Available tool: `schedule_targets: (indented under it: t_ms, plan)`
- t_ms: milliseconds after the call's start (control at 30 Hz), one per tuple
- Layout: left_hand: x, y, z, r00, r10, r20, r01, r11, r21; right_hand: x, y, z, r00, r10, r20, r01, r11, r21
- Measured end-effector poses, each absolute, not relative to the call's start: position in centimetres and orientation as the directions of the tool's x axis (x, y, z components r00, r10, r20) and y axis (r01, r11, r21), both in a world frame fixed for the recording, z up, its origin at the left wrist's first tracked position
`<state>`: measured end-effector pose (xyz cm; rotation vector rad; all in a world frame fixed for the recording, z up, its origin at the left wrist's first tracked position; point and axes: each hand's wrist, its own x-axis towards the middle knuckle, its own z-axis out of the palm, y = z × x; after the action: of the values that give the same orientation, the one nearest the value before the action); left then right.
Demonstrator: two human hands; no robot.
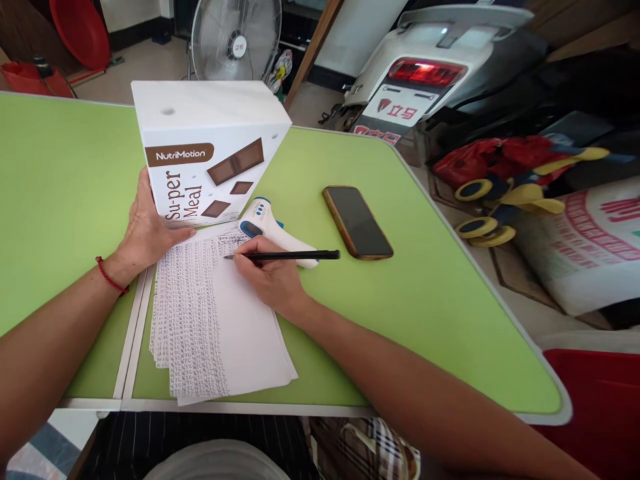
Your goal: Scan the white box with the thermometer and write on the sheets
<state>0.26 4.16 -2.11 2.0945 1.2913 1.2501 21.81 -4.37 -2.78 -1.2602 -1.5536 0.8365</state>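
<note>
The right hand (pixel 273 280) pinched a black pen (pixel 310 255), its tip at the handwritten sheets (pixel 250 340) on the green tabletop (pixel 425 320). The left hand (pixel 150 217) lay against the lower left corner of a white box (pixel 210 107) beyond them; its fingers were partly hidden, so its grip could not be told.

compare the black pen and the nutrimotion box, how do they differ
The black pen is slim, while the NutriMotion box is bulky and far larger. The pen is dark and looks plain; the box is mostly white, with lettering and brown pictures. The pen is gripped in the right hand, its tip over the paper sheets, whereas the box has the left hand at its lower left edge. Both are at the person's hands.
</note>
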Motion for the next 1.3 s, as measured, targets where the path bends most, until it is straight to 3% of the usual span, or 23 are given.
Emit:
schedule_targets:
  t_ms: [1000, 1300]
  plan:
    - [0.1, 4.4, -2.3, 0.173, 0.854, 0.49, 0.482, -0.508, 0.714, 21.8, -4.3, -2.9, -0.016, 0.952, 0.307, 0.324, 0.296, -0.899]
    - [-0.2, 5.0, -3.5, 0.132, 0.847, 0.514, 0.38, -0.523, 0.763, 21.7, -4.3, -2.8, -0.003, 0.949, 0.315, 0.324, 0.299, -0.898]
